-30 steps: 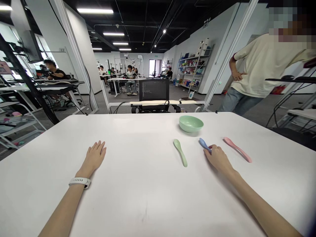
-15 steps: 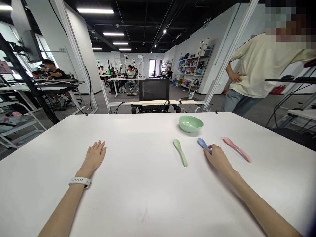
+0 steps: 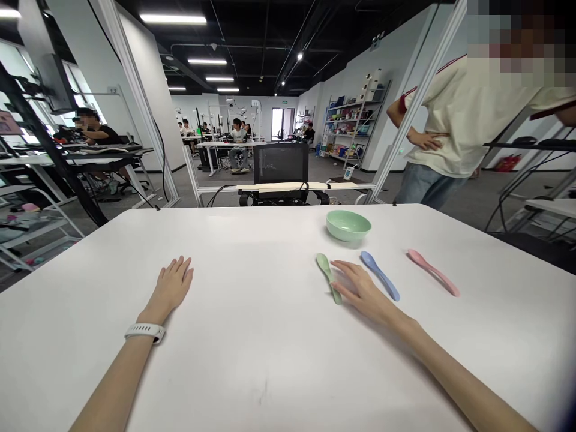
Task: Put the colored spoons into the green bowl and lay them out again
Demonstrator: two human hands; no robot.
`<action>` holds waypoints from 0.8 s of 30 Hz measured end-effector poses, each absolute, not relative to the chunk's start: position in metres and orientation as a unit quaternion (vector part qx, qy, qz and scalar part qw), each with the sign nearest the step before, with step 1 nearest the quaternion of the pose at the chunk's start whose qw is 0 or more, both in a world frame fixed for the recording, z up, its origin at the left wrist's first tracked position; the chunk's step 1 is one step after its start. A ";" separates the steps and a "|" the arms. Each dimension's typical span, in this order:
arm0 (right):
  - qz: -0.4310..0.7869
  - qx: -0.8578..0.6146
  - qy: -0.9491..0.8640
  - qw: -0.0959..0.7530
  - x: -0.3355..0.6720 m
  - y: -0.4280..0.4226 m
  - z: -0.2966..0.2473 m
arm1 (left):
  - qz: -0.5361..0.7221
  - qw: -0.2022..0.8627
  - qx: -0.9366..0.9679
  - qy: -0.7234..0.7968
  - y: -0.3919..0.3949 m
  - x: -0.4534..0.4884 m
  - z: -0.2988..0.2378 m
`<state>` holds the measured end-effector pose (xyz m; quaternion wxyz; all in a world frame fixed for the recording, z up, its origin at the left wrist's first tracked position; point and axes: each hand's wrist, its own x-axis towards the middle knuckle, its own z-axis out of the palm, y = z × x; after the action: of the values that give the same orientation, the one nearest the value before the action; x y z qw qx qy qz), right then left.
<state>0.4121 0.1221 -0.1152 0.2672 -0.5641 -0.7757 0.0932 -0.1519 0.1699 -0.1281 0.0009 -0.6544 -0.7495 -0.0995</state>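
Note:
My left hand (image 3: 174, 286) lies flat on the white table (image 3: 252, 348) with its fingers stretched out and nothing in it. Over the handle end of the green spoon (image 3: 324, 264) hovers my right hand (image 3: 362, 291), thumb and fingers apart; whether it touches the spoon I cannot tell. Just right of that hand rests the blue spoon (image 3: 378, 274), free of my fingers. Farther right is the pink spoon (image 3: 432, 272), lying at a slant. Behind the spoons a green bowl (image 3: 348, 226) stands upright.
A black mesh chair (image 3: 281, 165) is beyond the table's far edge, framed by metal posts (image 3: 416, 111). At the right a person in a cream shirt (image 3: 472, 120) stands beside the frame. Shelves (image 3: 353, 129) and other seated people are in the background.
My right hand has let go of the blue spoon and moved left to the green spoon, with its fingers opened. The person at the right has shifted left. My left hand stays put.

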 end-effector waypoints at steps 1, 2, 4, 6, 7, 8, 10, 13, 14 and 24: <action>0.109 -0.558 -0.782 0.254 0.406 0.119 -0.115 | -0.098 -0.004 -0.655 -0.749 0.170 -0.152 -0.127; 0.118 -0.556 -0.786 0.243 0.401 0.116 -0.115 | -0.097 -0.007 -0.655 -0.749 0.169 -0.152 -0.127; 0.126 -0.553 -0.791 0.229 0.397 0.112 -0.114 | -0.098 -0.007 -0.655 -0.750 0.169 -0.153 -0.127; 0.128 -0.550 -0.796 0.220 0.397 0.111 -0.114 | -0.103 -0.005 -0.657 -0.747 0.170 -0.154 -0.128; 0.129 -0.549 -0.797 0.217 0.398 0.111 -0.113 | -0.106 -0.005 -0.659 -0.745 0.170 -0.154 -0.129; 0.130 -0.549 -0.797 0.216 0.398 0.111 -0.113 | -0.110 -0.005 -0.661 -0.742 0.170 -0.155 -0.130; 0.137 -0.548 -0.796 0.217 0.399 0.111 -0.112 | -0.119 -0.002 -0.663 -0.739 0.171 -0.155 -0.131; 0.157 -0.552 -0.789 0.220 0.397 0.111 -0.112 | -0.125 0.004 -0.661 -0.739 0.172 -0.156 -0.133; 0.163 -0.555 -0.785 0.221 0.396 0.110 -0.113 | -0.126 0.004 -0.662 -0.739 0.172 -0.156 -0.133; 0.167 -0.561 -0.779 0.224 0.396 0.109 -0.115 | -0.123 0.021 -0.665 -0.736 0.174 -0.158 -0.137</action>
<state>0.3955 0.1088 -0.1146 0.2236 -0.5612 -0.7791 0.1674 -0.1578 0.1737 -0.1374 0.0211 -0.6652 -0.7361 -0.1233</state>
